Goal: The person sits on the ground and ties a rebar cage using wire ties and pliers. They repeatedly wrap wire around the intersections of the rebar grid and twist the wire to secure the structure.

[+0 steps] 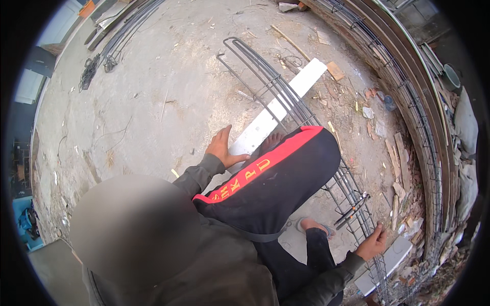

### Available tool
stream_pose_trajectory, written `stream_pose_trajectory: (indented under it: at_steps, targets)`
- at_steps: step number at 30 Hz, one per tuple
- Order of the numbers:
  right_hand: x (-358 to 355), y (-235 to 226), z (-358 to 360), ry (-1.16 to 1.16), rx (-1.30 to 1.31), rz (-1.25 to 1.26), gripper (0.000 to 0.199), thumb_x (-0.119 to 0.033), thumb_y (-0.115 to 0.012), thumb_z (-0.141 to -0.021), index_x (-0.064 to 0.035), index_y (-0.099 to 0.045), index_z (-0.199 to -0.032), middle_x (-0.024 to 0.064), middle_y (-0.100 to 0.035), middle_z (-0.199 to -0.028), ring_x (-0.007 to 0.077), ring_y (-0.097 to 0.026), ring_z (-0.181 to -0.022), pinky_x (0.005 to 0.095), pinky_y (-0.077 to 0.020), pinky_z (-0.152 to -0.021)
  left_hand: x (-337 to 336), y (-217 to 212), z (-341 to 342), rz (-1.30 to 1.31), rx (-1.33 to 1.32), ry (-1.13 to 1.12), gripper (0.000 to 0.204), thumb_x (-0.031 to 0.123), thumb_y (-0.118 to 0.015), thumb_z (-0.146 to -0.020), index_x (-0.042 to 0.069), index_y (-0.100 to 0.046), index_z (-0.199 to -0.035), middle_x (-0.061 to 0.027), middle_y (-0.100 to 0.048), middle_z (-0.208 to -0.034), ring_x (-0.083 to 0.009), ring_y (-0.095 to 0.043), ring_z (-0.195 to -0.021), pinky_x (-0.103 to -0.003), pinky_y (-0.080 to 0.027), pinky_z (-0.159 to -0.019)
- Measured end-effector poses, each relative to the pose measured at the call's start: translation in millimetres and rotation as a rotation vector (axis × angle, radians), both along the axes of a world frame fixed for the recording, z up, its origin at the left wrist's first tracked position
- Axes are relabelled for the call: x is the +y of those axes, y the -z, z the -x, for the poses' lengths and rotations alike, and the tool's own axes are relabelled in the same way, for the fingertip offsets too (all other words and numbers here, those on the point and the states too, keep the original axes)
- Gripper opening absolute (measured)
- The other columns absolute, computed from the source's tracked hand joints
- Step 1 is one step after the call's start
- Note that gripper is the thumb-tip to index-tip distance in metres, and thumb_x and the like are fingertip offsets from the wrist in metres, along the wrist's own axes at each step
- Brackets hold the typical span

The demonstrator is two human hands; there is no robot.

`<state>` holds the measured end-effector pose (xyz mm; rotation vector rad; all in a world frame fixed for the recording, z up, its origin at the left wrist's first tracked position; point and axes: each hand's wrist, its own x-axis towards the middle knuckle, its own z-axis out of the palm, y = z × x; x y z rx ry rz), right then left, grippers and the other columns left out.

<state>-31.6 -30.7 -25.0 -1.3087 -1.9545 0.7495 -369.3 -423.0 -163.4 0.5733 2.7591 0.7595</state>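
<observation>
A long rebar cage (286, 97) of dark bars and stirrups lies on the concrete ground, running from upper centre to lower right. It rests across a white plank (286, 99). My left hand (222, 148) presses flat on the near end of that plank, fingers apart, holding nothing. A bare foot (271, 141) stands on the plank beside it. My right hand (372, 242) is curled around bars at the cage's near end, above a second white plank (395, 255). A dark hand tool (352, 209) lies on the cage just up from that hand. My black trouser leg with a red stripe (270, 178) hides the cage's middle.
A curved formwork wall with tied rebar (408, 97) runs along the right, with wood scraps and rubble (398, 163) at its foot. More steel bars (120, 35) lie at the upper left. My sandalled foot (311, 224) stands beside the cage.
</observation>
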Motion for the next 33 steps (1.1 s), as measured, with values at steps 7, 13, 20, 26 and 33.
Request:
stream_pose_trajectory:
  at_steps: [7,13,20,26,33]
  targets:
    - [-15.7,2.8,77.8,-0.22,-0.053,0.056,0.028,-0.019,-0.056,-0.102,0.0051,-0.07,-0.099,0.0066,-0.069,-0.087,0.0136,-0.06,-0.083,0.0302,-0.0473,-0.077,28.8,-8.0,-7.9,0.205,-0.311,0.005,0.119,0.036,-0.089,-0.065,0.001,-0.019,-0.154,-0.0224,-0.044,-0.144,-0.0425,-0.058,-0.119,-0.049,-0.054,-0.094]
    - [-27.0,2.6,92.6,-0.251,-0.083,0.047,0.027,-0.019,-0.058,-0.101,0.0058,-0.069,-0.099,0.0077,-0.067,-0.083,0.0127,-0.058,-0.078,0.0302,-0.0466,-0.073,16.8,3.0,2.8,0.205,-0.242,0.029,0.11,0.032,-0.086,-0.066,0.002,-0.024,-0.152,-0.0237,-0.052,-0.136,-0.0423,-0.063,-0.112,-0.047,-0.054,-0.092]
    - [-26.8,24.3,56.0,-0.19,-0.102,0.07,0.029,-0.021,-0.058,-0.102,0.0045,-0.072,-0.099,0.0046,-0.067,-0.082,0.0102,-0.056,-0.078,0.0276,-0.0455,-0.073,4.1,8.6,19.8,0.208,-0.189,0.085,0.107,0.033,-0.085,-0.066,0.004,-0.026,-0.151,-0.0241,-0.058,-0.129,-0.0419,-0.065,-0.11,-0.047,-0.054,-0.091]
    - [-32.4,12.8,44.3,-0.116,-0.16,0.149,0.034,-0.024,-0.053,-0.104,0.0043,-0.072,-0.101,0.0075,-0.065,-0.078,0.0142,-0.056,-0.074,0.0317,-0.0468,-0.074,-4.6,4.2,36.2,0.257,-0.166,0.129,0.108,0.033,-0.086,-0.066,0.003,-0.026,-0.152,-0.0227,-0.054,-0.137,-0.0412,-0.064,-0.112,-0.046,-0.054,-0.093]
    - [-9.6,12.6,50.1,-0.006,-0.096,0.025,0.035,-0.025,-0.05,-0.105,0.0033,-0.071,-0.108,0.012,-0.067,-0.08,0.0184,-0.06,-0.076,0.0334,-0.0484,-0.075,-4.4,15.1,39.4,0.229,-0.131,0.174,0.109,0.04,-0.086,-0.07,0.003,-0.027,-0.153,-0.0234,-0.052,-0.142,-0.0402,-0.059,-0.122,-0.045,-0.051,-0.1]
